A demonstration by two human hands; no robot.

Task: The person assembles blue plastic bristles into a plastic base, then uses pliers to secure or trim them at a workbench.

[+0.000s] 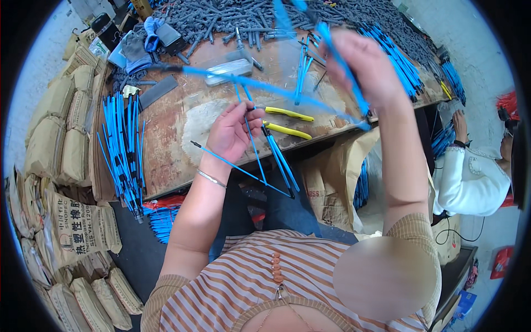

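My left hand (235, 130) is near the table's front edge, its fingers curled round thin blue segmented rods with black joints. Those rods (279, 157) hang past the edge, one segment (238, 167) folding back toward my wrist. My right hand (368, 69) is raised over the table's right side, blurred by motion. Between its fingers is a blue rod (340, 61) of the same sort, with another blurred length (254, 84) stretching leftward across the table. Next to my left fingers lie pliers with yellow handles (287, 123), their head hidden.
On the wooden table (166, 149), a bundle of blue rods (123, 146) lies left and another (398, 61) right. Grey sticks (227, 19) heap at the back. A clear box (229, 72) stands mid-table. Paper sacks (72, 133) pile left. A person in white (470, 180) works at right.
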